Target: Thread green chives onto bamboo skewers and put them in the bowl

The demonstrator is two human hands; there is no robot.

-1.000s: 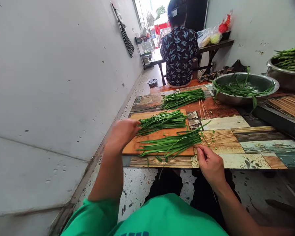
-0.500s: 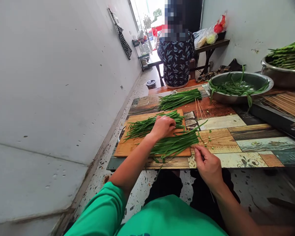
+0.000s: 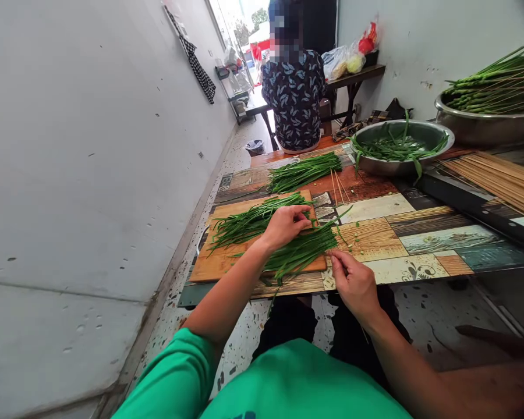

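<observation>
Two bunches of green Chinese chives lie on a wooden cutting board (image 3: 201,269), one farther back (image 3: 240,226) and one nearer me (image 3: 297,254). Over them is my left hand (image 3: 283,227), its thumb and forefinger apart with nothing visible between. My right hand (image 3: 353,282) is closed at the table's front edge, pinching a thin bamboo skewer (image 3: 365,334); its tip is at the cut ends of the nearer bunch. Beyond the board lies another bunch of chives (image 3: 305,172), with a few loose skewers (image 3: 339,187) beside it.
A steel bowl (image 3: 402,169) with loose chives stands back right, near a larger bowl (image 3: 484,123) of green stalks. A black-handled knife (image 3: 471,203) and a pile of skewers (image 3: 498,177) lie at right. A person (image 3: 293,105) sits ahead, back turned. A wall (image 3: 70,174) runs along the left.
My left thumb and forefinger have parted above the chives. The right hand keeps its pinch near the cut ends. The whole view has shifted, so the table appears farther left.
</observation>
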